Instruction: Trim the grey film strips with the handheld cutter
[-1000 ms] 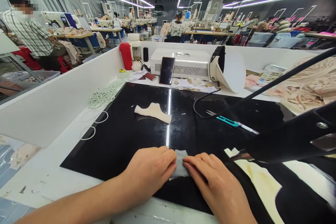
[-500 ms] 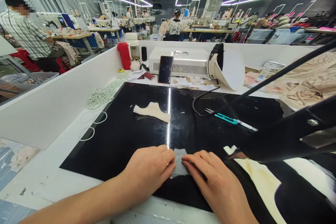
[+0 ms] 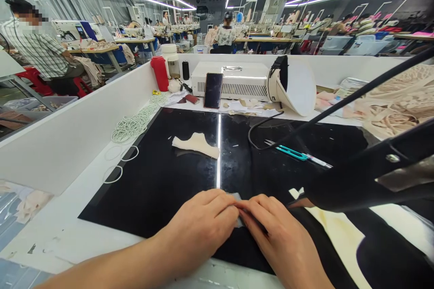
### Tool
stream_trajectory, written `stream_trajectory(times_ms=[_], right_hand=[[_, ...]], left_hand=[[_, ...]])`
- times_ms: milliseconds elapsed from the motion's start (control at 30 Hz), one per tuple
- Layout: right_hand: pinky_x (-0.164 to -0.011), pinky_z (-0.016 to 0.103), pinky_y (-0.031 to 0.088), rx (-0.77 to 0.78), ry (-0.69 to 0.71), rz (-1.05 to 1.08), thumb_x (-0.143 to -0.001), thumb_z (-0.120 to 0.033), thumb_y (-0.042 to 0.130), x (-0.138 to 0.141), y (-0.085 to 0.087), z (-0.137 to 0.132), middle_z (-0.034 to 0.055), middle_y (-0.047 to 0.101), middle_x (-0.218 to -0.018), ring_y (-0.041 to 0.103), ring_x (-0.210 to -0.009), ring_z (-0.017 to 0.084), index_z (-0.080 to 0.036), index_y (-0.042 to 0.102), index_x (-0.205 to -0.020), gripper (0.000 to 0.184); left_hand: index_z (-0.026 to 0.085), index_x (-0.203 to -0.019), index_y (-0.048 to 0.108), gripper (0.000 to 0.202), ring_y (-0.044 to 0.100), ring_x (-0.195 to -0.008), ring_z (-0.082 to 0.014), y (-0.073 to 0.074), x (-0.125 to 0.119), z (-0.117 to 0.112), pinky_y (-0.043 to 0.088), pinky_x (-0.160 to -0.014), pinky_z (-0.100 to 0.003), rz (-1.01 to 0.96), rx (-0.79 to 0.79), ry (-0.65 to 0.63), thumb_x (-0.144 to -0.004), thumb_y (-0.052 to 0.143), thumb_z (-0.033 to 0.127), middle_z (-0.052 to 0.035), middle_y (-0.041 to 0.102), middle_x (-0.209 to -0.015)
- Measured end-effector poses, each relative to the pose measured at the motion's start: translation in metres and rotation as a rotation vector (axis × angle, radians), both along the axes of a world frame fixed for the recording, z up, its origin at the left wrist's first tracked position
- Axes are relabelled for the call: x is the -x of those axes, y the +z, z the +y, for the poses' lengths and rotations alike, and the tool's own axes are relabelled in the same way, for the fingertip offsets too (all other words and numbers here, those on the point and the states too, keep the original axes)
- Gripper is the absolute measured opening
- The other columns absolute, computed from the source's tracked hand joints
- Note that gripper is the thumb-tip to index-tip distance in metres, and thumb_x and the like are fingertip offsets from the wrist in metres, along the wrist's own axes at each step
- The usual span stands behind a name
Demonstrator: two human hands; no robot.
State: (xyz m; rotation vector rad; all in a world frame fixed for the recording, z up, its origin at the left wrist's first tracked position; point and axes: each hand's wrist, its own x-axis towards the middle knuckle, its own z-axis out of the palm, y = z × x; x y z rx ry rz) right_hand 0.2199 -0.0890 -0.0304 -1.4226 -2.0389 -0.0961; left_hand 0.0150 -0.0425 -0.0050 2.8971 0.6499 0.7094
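My left hand (image 3: pixel 200 226) and my right hand (image 3: pixel 274 235) lie close together on the black glossy mat (image 3: pixel 159 180) near the table's front edge. Their fingertips meet and press on a small grey piece of fabric (image 3: pixel 237 198), which is almost wholly hidden under them. Both hands have their fingers curled and pinched on it. A cream fabric piece (image 3: pixel 196 143) lies further back on the mat, apart from my hands.
Teal thread snips (image 3: pixel 293 153) and a black cable (image 3: pixel 261 131) lie right of centre. A black lamp arm (image 3: pixel 366 176) crosses the right side. White elastic rings (image 3: pixel 132 126), a red bottle (image 3: pixel 160 72), a phone (image 3: pixel 213 90) and a white machine (image 3: pixel 233 79) sit behind. Beige fabric piles (image 3: pixel 393 108) at right; other people work behind.
My hands have closed toward each other over the grey fabric piece, so that far less of it shows between the fingertips than before.
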Motion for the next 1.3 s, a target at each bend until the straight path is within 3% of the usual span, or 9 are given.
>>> stream_trajectory(times_ms=[500,767,1033,1300], right_hand=[[-0.069,0.031,0.051,-0.038,0.021,-0.007,-0.114,-0.03,0.041,-0.004,-0.001,-0.002,0.0025,0.072,-0.09,0.067,-0.078,0.018,-0.023,0.069,-0.11,0.029],[-0.064,0.03,0.051,-0.032,0.03,-0.072,-0.115,-0.031,0.037,-0.006,-0.002,-0.003,0.002,0.069,-0.085,0.065,-0.071,0.016,-0.021,0.07,-0.114,0.035],[-0.063,0.03,0.052,-0.004,0.032,-0.104,-0.115,-0.028,0.036,-0.009,-0.005,-0.006,0.0039,0.069,-0.087,0.065,-0.071,0.017,-0.021,0.07,-0.121,0.035],[-0.062,0.031,0.052,-0.017,0.022,-0.118,-0.115,-0.027,0.035,-0.008,-0.003,-0.006,0.0037,0.069,-0.086,0.065,-0.07,0.017,-0.018,0.07,-0.12,0.036]], left_hand=[[0.008,-0.104,0.07,0.024,0.074,-0.104,-0.0186,-0.011,-0.005,-0.005,0.06,-0.102,-0.031,-0.025,-0.249,0.024,-0.112,0.049,0.018,-0.0071,0.077,-0.105],[0.008,-0.104,0.072,0.019,0.073,-0.108,-0.017,-0.01,-0.004,-0.008,0.056,-0.111,-0.03,-0.005,-0.285,0.014,-0.109,0.058,0.019,-0.0065,0.078,-0.107],[0.008,-0.106,0.073,0.018,0.074,-0.109,-0.0184,-0.009,-0.004,-0.009,0.059,-0.107,-0.031,0.02,-0.315,0.013,-0.108,0.058,0.018,-0.009,0.078,-0.112],[0.008,-0.107,0.073,0.02,0.072,-0.11,-0.0184,-0.009,-0.005,-0.009,0.057,-0.107,-0.03,0.001,-0.279,0.008,-0.109,0.057,0.02,-0.0062,0.078,-0.108]])
